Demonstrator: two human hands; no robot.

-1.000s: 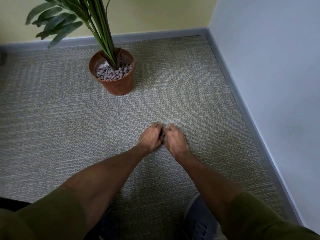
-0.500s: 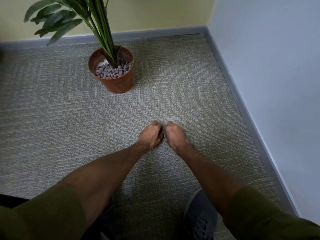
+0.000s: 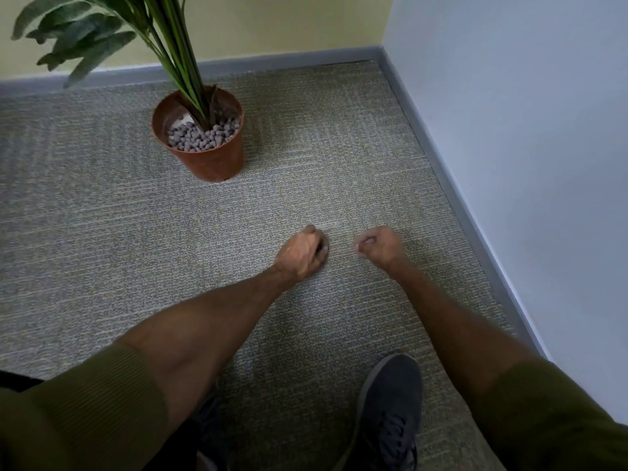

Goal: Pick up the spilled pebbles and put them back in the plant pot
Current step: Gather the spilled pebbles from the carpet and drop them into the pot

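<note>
The round terracotta-brown plastic plant pot (image 3: 207,154) stands on the grey-green woven carpet (image 3: 102,232), upper left, with grey pebbles (image 3: 200,137) heaped around the green plant stems (image 3: 180,56). The left hand (image 3: 300,254) is curled knuckles-up on the carpet; its contents cannot be determined. The right hand (image 3: 379,246), apart from it, forms a loose fist. A dark grey shoe (image 3: 390,409) is below.

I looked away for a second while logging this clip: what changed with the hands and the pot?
The hands have parted: the right hand drew off to the right, curled shut, while the left hand stayed cupped on the carpet. The plant pot and its pebbles look unchanged.
</note>
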